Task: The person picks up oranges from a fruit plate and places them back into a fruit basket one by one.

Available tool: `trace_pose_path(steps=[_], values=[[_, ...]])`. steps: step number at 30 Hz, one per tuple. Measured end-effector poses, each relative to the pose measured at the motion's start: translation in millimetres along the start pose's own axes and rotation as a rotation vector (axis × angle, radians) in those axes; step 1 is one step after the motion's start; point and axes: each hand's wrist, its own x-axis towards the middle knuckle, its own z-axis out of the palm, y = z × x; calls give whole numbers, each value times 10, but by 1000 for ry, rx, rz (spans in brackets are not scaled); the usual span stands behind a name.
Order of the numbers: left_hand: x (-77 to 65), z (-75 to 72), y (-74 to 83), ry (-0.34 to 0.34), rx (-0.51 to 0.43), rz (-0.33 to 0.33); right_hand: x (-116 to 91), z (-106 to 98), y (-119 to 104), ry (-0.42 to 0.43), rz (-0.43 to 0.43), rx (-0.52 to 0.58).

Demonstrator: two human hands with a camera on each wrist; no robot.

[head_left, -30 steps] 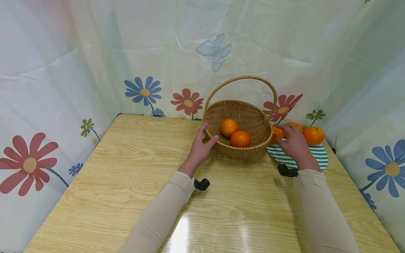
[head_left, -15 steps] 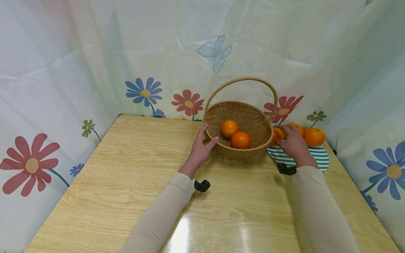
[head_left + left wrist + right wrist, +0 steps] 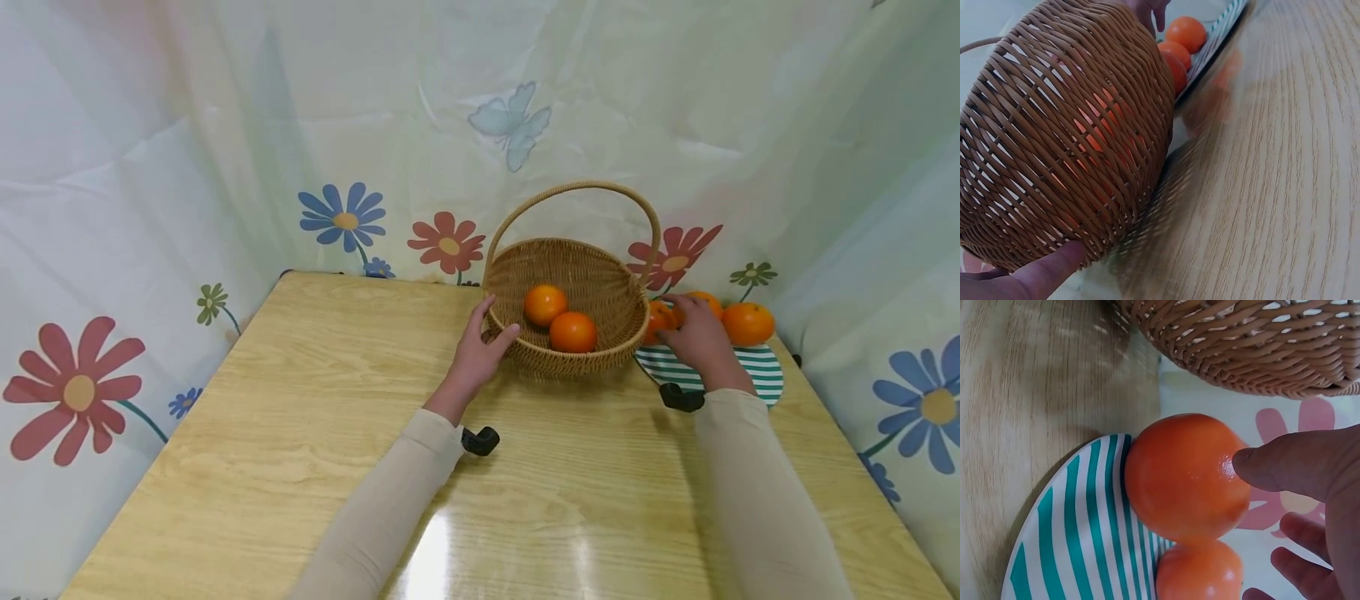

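Two oranges (image 3: 561, 318) lie inside the wicker basket (image 3: 577, 267), which stands on the wooden table (image 3: 315, 433) between our two hands. We find the left hand (image 3: 477, 352) set against the basket's near-left wall, fingers straight along the weave and thumb (image 3: 1047, 272) pressed to the lower side; in our judgement this steadies the basket so it does not slide. The right hand (image 3: 696, 337) lies over the striped plate (image 3: 757, 371) just right of the basket. Its thumb (image 3: 1285, 469) touches the orange (image 3: 1185, 478) nearest the basket, with the fingers curling round the far side; we judge this a grip being taken, though the wrist view does not show the fingers fully closed round it. That orange rests on the plate's edge, touching a second orange (image 3: 1200, 572) behind it. A third orange (image 3: 747, 323) sits just right of the hand. A flowered cloth (image 3: 187, 167) hangs behind the table.
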Motion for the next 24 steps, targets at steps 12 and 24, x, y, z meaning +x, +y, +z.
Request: trace_pose_path(steps=[12, 24], values=[[-9, 4, -52, -10, -30, -10, 16, 96, 106, 0, 52, 36], [10, -17, -26, -8, -16, 5, 170, 190, 121, -53, 56, 67]])
